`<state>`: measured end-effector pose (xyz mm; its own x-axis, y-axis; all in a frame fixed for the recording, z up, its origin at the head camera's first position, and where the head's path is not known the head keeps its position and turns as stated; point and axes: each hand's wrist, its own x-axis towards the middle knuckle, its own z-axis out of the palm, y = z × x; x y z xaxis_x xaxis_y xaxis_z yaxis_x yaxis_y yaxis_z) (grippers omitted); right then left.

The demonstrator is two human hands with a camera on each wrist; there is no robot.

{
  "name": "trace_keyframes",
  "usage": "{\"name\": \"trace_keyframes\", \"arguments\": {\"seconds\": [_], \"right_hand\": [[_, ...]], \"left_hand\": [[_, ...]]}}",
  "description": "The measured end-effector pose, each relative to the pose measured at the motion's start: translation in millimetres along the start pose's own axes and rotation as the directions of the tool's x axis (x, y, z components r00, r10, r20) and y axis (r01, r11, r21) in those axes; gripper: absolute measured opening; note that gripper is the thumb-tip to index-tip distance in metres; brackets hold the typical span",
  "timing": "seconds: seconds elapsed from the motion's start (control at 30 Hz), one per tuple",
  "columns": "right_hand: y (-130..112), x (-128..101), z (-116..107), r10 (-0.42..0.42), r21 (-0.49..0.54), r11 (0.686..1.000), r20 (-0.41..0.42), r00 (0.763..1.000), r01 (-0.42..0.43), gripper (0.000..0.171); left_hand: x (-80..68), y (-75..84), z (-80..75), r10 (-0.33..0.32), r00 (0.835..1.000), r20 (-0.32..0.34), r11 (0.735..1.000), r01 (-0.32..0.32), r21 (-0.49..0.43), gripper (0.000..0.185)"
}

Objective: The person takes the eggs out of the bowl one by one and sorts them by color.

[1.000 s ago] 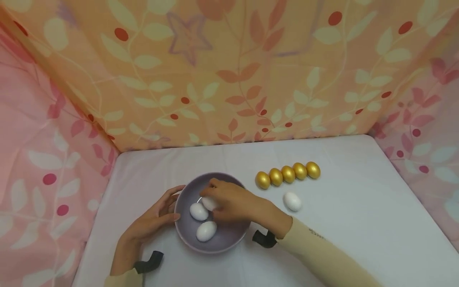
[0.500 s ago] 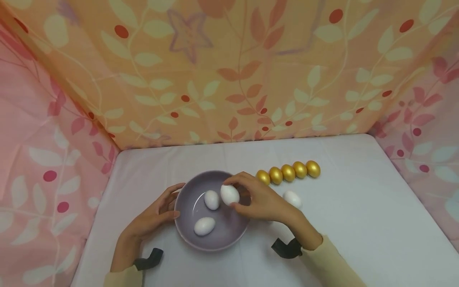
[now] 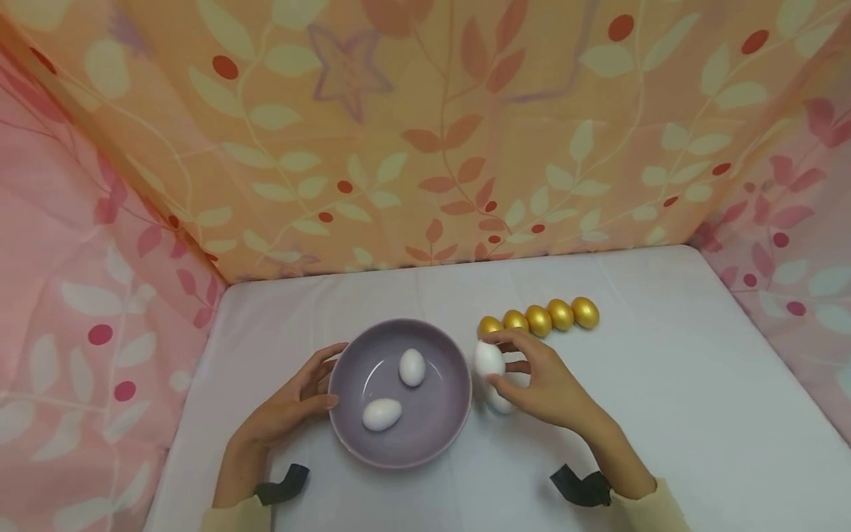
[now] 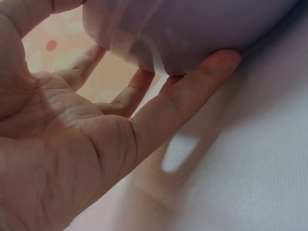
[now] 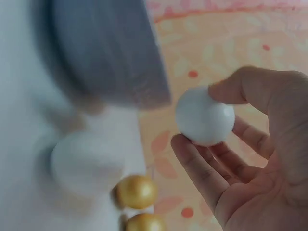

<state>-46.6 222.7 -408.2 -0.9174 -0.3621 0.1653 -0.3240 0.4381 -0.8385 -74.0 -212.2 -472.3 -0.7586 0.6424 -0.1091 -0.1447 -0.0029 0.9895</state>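
Note:
A mauve bowl [image 3: 435, 436] stands on the white-covered table with two white eggs inside: one egg [image 3: 412, 367] toward the back, another egg [image 3: 382, 415] nearer the front left. My left hand [image 3: 282, 414] touches the bowl's left side, its thumb and fingers spread along the outer wall. Just right of the bowl, my right hand [image 3: 548, 380] pinches a white egg [image 5: 204, 116] between thumb and fingertips, held above the table. Below it a white egg [image 3: 500, 401] lies on the table, partly covered by the held egg and the fingers.
Several golden eggs [image 3: 561, 315] sit in a slanting row behind my right hand, the nearest partly covered by it. Patterned cloth walls [image 3: 425, 148] enclose the table [image 3: 665, 355] at the back and sides.
My right hand has lifted a white egg out of the bowl and carried it right, past the rim. Two eggs stay inside, slightly shifted. My left hand has kept its place at the bowl.

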Motion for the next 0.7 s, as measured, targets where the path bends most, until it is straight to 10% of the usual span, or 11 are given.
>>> {"name": "trace_keyframes", "arguments": {"seconds": [0.7], "right_hand": [[23.5,-30.2,-14.6,0.016,-0.360,0.933,-0.034,0.999,-0.028,0.055]], "left_hand": [[-0.2,-0.3,-0.6,0.026,1.000,0.015,1.000,-0.026,-0.005,0.079]]}}
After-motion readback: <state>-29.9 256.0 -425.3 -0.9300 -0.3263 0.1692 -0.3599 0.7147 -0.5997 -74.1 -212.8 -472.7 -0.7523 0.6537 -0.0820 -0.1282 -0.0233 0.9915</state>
